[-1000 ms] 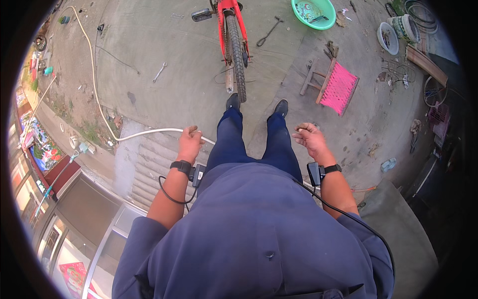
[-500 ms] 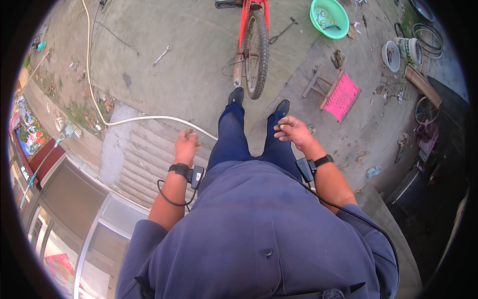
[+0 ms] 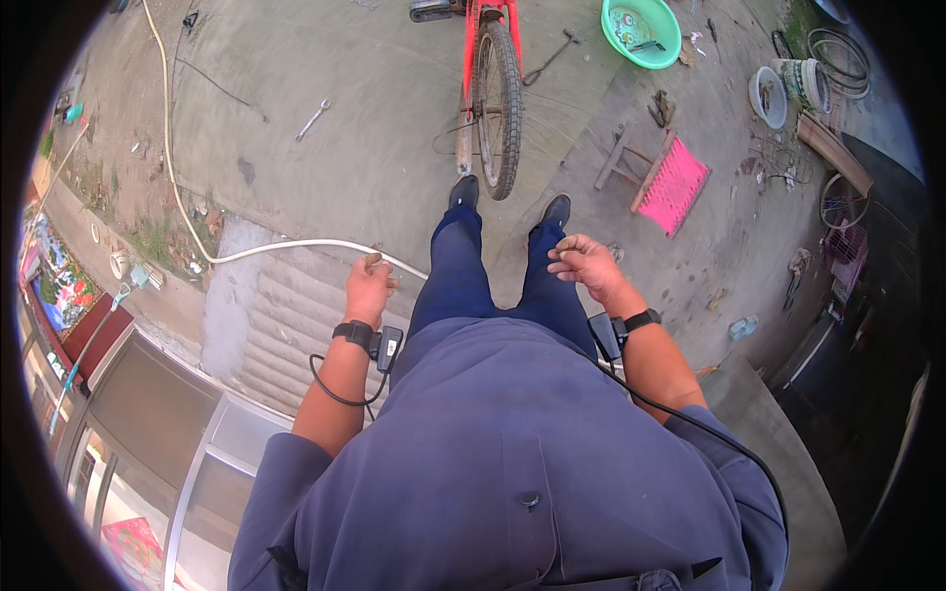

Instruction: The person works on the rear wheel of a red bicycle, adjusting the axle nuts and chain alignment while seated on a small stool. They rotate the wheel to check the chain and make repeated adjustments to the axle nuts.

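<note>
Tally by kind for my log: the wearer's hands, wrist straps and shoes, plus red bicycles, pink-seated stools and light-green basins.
Bare hands: 2
Black wrist straps: 2
Dark shoes: 2
Red bicycle: 1
Pink-seated stool: 1
Light-green basin: 1
Total: 9

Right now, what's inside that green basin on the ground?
Inside the green basin, a dark, slim item lies by a colourful pattern on the bottom. Whatever is beneath that item is covered and can't be seen.

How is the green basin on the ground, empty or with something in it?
Not empty: inside the green basin lies a dark, narrow object; I cannot tell what it is.
</note>
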